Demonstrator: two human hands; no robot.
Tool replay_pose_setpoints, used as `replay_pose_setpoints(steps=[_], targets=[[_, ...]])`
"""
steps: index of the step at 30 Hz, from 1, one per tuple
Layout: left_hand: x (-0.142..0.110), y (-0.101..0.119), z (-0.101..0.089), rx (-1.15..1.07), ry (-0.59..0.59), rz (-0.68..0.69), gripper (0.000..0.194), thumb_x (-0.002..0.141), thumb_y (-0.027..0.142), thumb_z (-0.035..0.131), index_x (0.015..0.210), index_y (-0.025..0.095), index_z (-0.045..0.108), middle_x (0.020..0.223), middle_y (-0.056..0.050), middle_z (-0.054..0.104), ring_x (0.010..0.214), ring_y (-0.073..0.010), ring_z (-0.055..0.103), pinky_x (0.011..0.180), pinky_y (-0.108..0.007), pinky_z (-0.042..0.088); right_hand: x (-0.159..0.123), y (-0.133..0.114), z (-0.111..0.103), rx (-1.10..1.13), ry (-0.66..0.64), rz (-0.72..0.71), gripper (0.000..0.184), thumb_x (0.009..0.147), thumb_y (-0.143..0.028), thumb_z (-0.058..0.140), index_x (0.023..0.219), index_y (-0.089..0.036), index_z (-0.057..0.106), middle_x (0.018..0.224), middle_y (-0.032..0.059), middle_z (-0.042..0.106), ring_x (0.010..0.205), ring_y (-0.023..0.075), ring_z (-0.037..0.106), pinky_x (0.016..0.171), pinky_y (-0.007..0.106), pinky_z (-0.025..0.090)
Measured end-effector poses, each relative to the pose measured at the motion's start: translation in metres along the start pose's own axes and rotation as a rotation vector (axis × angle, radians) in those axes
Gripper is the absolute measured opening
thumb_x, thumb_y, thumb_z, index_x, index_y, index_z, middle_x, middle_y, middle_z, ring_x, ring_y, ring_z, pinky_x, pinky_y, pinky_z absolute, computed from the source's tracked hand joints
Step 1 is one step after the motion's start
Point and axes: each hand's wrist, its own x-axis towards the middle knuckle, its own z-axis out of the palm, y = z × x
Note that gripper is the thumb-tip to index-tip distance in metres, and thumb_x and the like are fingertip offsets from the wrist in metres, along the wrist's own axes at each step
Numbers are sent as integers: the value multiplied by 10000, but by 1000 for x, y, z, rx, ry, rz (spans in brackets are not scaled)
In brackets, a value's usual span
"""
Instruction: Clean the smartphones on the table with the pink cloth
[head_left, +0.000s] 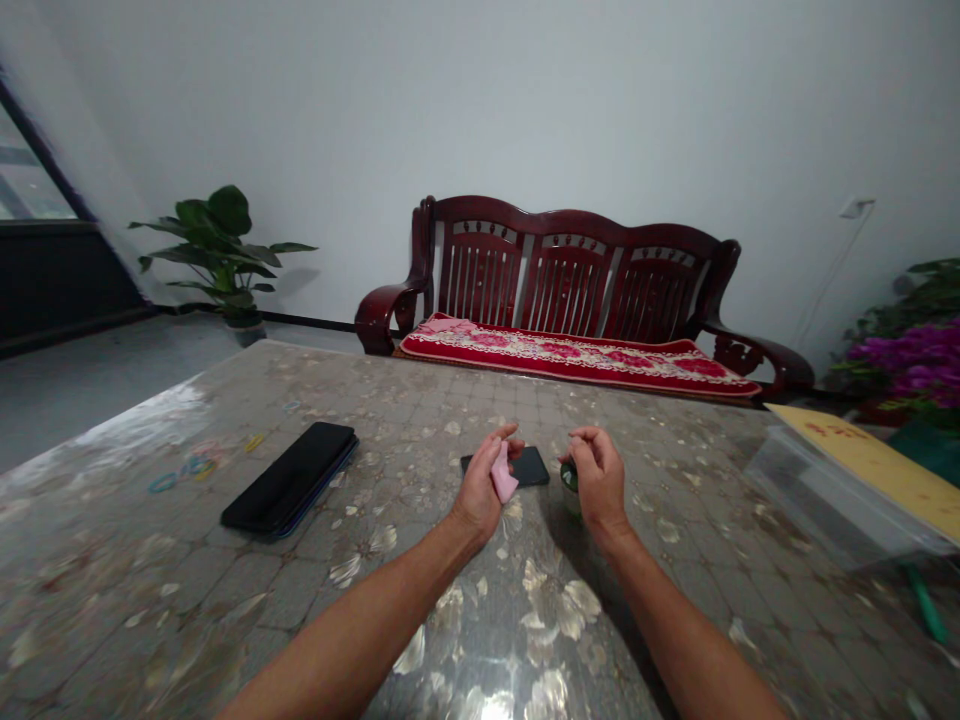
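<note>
My left hand [477,492] is closed around a small, folded pink cloth [503,474], part of which hangs out over the palm. My right hand [602,482], a short way to the right, pinches with thumb and fingers. A small dark green, shiny object [569,475] shows under its fingertips; the fingers hide much of it, and its kind is unclear. Flat on the table behind and between both hands lies a thin dark rectangular item [532,467], partly covered by my left hand.
Stacked black phones [291,478] lie at left, beside several coloured rubber bands [196,465]. A clear plastic box [832,490] with a yellow board [862,455] on it stands at the right. Beyond the patterned table [420,400] is a wooden bench [566,265].
</note>
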Motion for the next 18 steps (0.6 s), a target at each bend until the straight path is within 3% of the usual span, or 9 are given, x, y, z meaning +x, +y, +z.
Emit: replay_pose_setpoints(steps=[18], targets=[[-4, 3, 4, -17, -2, 7, 428, 698, 403, 801, 1042, 157, 734, 849, -41, 692, 728, -128, 593, 650, -210, 425, 2, -4, -3, -24, 6, 6, 202, 824, -410, 550, 906, -228, 587, 628, -42, 591, 605, 159, 566, 610, 271, 435]])
